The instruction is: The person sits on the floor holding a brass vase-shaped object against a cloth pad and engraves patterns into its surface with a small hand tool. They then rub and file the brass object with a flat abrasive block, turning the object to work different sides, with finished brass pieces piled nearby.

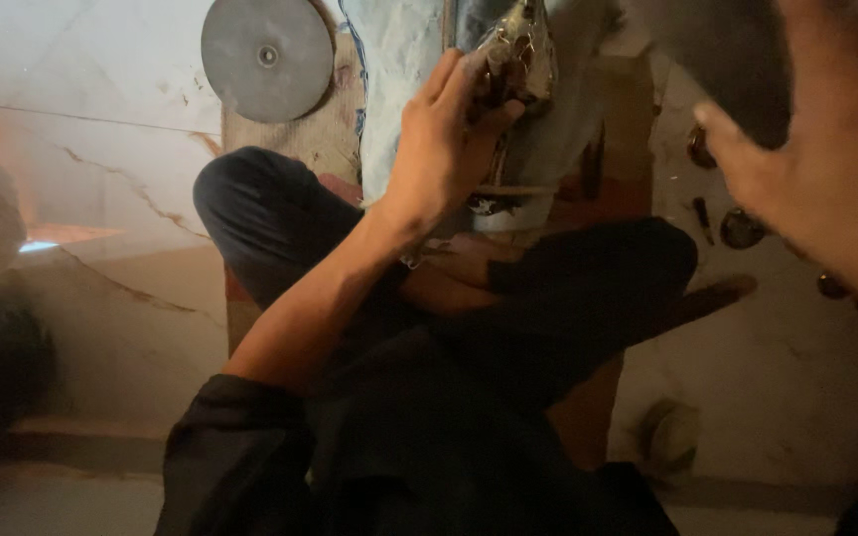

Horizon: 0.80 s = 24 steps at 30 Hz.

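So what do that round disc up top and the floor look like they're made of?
The round disc looks like dull grey metal: flat, even matte surface with a small centre hub. The floor looks like polished pale stone, perhaps marble: brown veins and a soft sheen.

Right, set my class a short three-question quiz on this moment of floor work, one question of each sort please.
1. True or false: the left hand grips a shiny crinkled bundle.
2. Which lies at top left? A) grey round disc B) red bucket C) saw
3. Fill in: the blurred right hand is raised and holds ____.

Key: 1 true. 2 A. 3 nothing.
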Tool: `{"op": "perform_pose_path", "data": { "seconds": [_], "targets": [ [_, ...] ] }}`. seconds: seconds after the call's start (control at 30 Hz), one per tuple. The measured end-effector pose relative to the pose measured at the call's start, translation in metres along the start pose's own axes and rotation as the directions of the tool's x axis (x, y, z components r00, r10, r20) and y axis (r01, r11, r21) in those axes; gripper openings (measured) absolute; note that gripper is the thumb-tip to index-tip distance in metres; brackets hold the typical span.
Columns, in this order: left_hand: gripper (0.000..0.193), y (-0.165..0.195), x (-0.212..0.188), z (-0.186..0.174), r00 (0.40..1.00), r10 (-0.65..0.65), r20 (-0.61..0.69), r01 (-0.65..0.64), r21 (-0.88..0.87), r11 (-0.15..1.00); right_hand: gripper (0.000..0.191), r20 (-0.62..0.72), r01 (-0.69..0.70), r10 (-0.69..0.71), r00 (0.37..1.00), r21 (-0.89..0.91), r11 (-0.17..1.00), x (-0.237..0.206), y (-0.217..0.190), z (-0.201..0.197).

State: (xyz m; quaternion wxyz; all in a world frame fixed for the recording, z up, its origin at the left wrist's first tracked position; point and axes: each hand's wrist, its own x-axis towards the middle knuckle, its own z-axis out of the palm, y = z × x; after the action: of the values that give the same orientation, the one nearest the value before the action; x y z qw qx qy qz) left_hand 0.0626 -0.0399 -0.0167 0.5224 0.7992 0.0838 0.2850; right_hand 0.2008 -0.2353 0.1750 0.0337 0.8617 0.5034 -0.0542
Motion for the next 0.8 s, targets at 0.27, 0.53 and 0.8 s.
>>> {"op": "perform_pose_path", "data": {
  "seconds": [0.27,0.53,0.8],
  "targets": [
    [0.062,-0.016,0.012,-0.014,0.999,-0.002,0.041,0.007,-0.104,0.995,0.089,0.271,-0.075,0.165,0.948,-0.315,0.946,-0.003,-0.003,0.008],
    [0.053,-0.027,0.022,-0.036,0.982,0.144,0.124,-0.117,-0.204,0.972,0.073,-0.015,-0.079,0.080,0.997,0.078,0.994,0.002,0.032,0.042],
    [0.044,-0.032,0.014,-0.042,0.990,0.138,0.034,-0.125,-0.254,0.959,0.065,-0.089,-0.100,0.126,0.988,0.251,0.963,0.025,0.043,0.046]
  ]
}}
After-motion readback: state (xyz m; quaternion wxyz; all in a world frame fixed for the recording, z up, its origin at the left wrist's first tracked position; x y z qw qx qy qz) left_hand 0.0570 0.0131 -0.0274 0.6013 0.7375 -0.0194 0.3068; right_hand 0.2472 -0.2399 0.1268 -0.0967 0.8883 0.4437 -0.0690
